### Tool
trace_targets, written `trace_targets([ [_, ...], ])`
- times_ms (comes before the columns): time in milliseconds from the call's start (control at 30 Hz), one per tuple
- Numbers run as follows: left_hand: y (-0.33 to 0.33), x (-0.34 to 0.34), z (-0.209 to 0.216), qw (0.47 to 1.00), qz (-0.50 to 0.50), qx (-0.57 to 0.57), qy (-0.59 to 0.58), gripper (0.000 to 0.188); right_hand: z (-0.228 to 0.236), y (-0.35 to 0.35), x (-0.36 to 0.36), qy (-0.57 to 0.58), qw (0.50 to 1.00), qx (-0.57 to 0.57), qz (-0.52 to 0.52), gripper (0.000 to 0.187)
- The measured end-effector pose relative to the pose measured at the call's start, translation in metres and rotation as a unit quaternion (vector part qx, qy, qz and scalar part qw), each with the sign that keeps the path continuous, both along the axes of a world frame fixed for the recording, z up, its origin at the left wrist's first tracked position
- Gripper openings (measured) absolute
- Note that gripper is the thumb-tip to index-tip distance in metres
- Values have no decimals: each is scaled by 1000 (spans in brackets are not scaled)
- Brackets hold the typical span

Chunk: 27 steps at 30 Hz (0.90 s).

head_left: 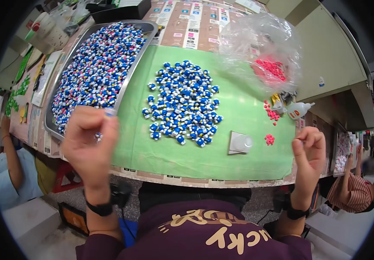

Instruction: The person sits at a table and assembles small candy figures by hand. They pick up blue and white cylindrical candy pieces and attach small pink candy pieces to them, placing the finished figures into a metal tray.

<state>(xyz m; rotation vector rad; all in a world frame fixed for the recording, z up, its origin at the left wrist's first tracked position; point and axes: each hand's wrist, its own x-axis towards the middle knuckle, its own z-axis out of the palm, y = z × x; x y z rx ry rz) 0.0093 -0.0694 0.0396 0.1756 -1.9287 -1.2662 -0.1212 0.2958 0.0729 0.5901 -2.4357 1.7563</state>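
My left hand [89,143] is closed in a pinch over the near right corner of the metal tray [126,78]. A small blue-and-white plastic piece [109,112] shows at its fingertips. To the right, my right hand [310,151] hovers at the green mat's near right edge with thumb and forefinger together; whatever they pinch is too small to make out. Between the hands, a pile of blue-and-white pieces [182,104] with yellow bits lies on the green mat [152,160]. Nearest my right hand are a little heap of pink pieces [269,139] and a small translucent cup [242,143] on a white square.
Many more blue-and-white pieces fill the tray. A clear plastic bag [247,47] with pink pieces [270,69] lies far right, by a white squeeze bottle [299,110]. A grey cabinet [325,56] bounds the right side. Other people sit at both sides.
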Motion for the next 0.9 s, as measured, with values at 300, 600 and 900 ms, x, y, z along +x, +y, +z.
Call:
trace_targets([
  [300,11,-3,1,967,27,-174,-186,20,-15,31,-17,26,983,180,-1,14],
  [600,53,-15,-12,927,-69,-164,-331,19,-37,33,-15,1,966,254,51,14],
  [900,45,-3,-2,950,-93,-1,-300,20,-41,22,-16,40,955,286,73,14],
])
